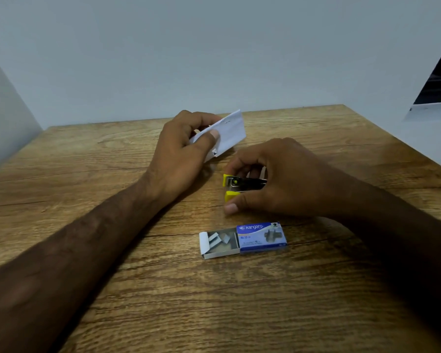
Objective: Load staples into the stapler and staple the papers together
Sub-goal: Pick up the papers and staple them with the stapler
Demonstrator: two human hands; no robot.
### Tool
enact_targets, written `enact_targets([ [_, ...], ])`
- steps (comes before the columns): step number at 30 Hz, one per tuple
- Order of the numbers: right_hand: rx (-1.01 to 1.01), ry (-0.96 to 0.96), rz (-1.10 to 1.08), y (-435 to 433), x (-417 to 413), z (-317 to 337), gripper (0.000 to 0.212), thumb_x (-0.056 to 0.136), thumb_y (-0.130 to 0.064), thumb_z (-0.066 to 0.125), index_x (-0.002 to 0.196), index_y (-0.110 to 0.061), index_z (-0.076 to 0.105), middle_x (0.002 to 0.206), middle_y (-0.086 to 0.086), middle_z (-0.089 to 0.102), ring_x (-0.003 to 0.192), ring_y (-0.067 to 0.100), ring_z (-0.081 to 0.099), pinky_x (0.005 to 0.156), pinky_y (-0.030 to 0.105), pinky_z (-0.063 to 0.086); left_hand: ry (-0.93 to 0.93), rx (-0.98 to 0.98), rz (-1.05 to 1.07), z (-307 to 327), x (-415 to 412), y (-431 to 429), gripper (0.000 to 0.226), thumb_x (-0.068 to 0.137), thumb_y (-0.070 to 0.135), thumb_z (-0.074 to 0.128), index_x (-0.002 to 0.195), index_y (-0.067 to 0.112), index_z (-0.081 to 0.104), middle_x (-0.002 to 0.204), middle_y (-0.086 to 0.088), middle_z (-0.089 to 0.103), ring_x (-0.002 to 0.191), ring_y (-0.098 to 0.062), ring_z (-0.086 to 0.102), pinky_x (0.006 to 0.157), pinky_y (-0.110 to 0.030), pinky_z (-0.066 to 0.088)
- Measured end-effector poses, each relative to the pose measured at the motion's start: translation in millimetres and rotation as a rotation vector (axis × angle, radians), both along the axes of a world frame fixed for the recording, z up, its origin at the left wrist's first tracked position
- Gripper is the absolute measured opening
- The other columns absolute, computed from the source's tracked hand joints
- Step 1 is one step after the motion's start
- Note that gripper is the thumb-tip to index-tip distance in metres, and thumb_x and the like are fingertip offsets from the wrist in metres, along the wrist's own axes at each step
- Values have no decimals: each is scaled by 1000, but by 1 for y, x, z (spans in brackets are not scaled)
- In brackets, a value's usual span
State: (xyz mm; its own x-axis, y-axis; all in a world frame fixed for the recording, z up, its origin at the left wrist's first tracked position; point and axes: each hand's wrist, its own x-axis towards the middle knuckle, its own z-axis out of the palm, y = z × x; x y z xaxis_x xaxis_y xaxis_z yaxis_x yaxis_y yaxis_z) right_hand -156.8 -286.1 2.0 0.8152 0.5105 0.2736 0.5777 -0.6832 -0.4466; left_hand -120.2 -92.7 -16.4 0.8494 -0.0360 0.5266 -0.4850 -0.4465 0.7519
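Note:
My left hand (183,146) pinches a small stack of folded white papers (228,131) between thumb and fingers, held a little above the wooden table. To its right, my right hand (278,177) grips a small yellow and metal stapler (236,186), its yellow front end pointing left; most of its body is hidden under my fingers. The stapler's mouth is slightly apart. Nearer to me lies a blue staple box (245,240), its white tray slid out to the left with a few staple strips showing.
The wooden table (112,200) reaches a pale wall at the back. A white panel stands at the far left, and a white surface with a dark object (438,93) sits at the far right edge.

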Motion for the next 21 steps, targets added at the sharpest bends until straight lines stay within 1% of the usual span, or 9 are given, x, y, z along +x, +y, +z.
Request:
enact_targets([
  [2, -24, -7, 6, 1, -1, -1, 51, 57, -68, 82, 97, -37, 73, 83, -22, 67, 82, -10, 59, 62, 9, 41, 20, -20, -26, 0, -1, 0, 22, 95, 10, 60, 109, 20, 73, 114, -2, 68, 95, -11, 66, 78, -15, 50],
  [4, -4, 4, 11, 2, -1, -3, 52, 57, -70, 79, 97, -38, 72, 84, -21, 67, 81, -7, 59, 65, 16, 46, 33, -28, -50, 0, -1, 0, 22, 94, 11, 61, 107, 24, 74, 113, 1, 69, 101, -11, 66, 86, -23, 50],
  [7, -10, 25, 16, 1, 0, -3, 55, 57, -74, 74, 100, -39, 72, 87, -19, 68, 81, -5, 60, 69, 23, 52, 58, -69, -84, 0, -1, 0, 20, 94, 12, 62, 104, 23, 76, 111, 1, 71, 100, -12, 67, 85, -30, 53],
  [10, -3, 76, 49, 0, 1, -1, 56, 58, -71, 76, 102, -36, 73, 88, -17, 70, 84, -5, 63, 67, 14, 50, 78, -84, -106, 0, -1, 2, 19, 95, 12, 63, 104, 20, 77, 109, 1, 74, 99, -12, 68, 86, -30, 53],
  [13, 148, 85, -13, -7, 7, 5, 37, 66, -63, 79, 84, -31, 77, 73, -17, 73, 65, -5, 64, 56, 9, 44, 81, -83, -122, 1, -2, 2, 18, 95, 11, 64, 105, 17, 77, 106, 2, 76, 95, -11, 69, 83, -29, 54],
  [15, 271, -43, -148, -17, 16, 7, 28, 74, -53, 79, 72, -25, 74, 60, -16, 67, 53, -4, 56, 50, 10, 38, 90, -94, -134, 0, -3, 1, 17, 95, 10, 64, 105, 14, 77, 104, -2, 75, 87, -21, 71, 74, -39, 57],
  [16, 319, -104, -215, -22, 20, 7, 26, 77, -48, 80, 73, -24, 73, 60, -14, 66, 52, -3, 54, 51, 12, 37, 98, -114, -149, 1, -4, 1, 16, 96, 9, 64, 105, 12, 77, 104, -6, 75, 81, -26, 70, 69, -42, 58],
  [18, 379, -151, -283, -29, 23, 8, 22, 78, -42, 81, 86, -25, 72, 75, -10, 68, 60, 1, 54, 58, 19, 41, 84, -106, -163, 1, -6, -1, 15, 95, 6, 65, 104, 12, 76, 105, -8, 74, 81, -21, 69, 69, -35, 57],
  [21, 369, -124, -269, -30, 25, 5, 32, 79, -37, 82, 106, -29, 69, 98, -4, 67, 76, 16, 61, 70, 27, 51, 70, -65, -204, 1, -8, -4, 16, 95, 4, 66, 107, 7, 76, 109, -10, 72, 88, -7, 67, 72, -20, 52],
])
